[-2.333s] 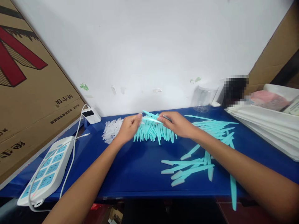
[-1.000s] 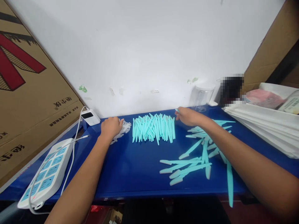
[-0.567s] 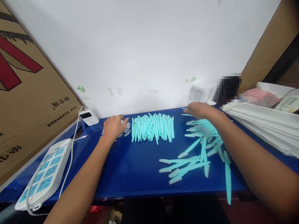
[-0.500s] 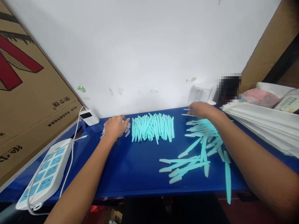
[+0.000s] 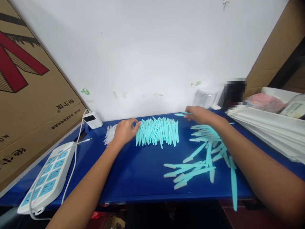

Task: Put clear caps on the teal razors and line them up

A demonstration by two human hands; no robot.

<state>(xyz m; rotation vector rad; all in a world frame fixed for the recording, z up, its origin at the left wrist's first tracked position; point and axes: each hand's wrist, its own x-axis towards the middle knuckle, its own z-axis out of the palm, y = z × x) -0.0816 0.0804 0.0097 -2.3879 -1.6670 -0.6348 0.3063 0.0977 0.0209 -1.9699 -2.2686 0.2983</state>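
Observation:
My right hand [image 5: 194,115] pinches a turquoise eyebrow razor [image 5: 180,114] near the wall, its narrow end pointing left. My left hand [image 5: 127,128] is at the left end of a packed row of turquoise eyebrow razors [image 5: 157,132]. Its thumb and forefinger are bent together, and whatever is between them is too small to make out. Partly behind that hand lies a small heap of clear plastic caps [image 5: 109,133]. Below my right forearm, loose eyebrow razors [image 5: 207,156] spread in a messy pile, one reaching over the table's front edge.
On the left of the blue table [image 5: 133,178] lie a white power strip [image 5: 50,178] with a cable and a small white device [image 5: 92,120]. A printed carton [image 5: 35,105] stands beside them. A clear jar [image 5: 206,98] and stacked white trays [image 5: 267,127] are at the right.
My left hand has moved right, from over the clear caps to the edge of the razor row. My right hand has moved left with a razor in its fingers.

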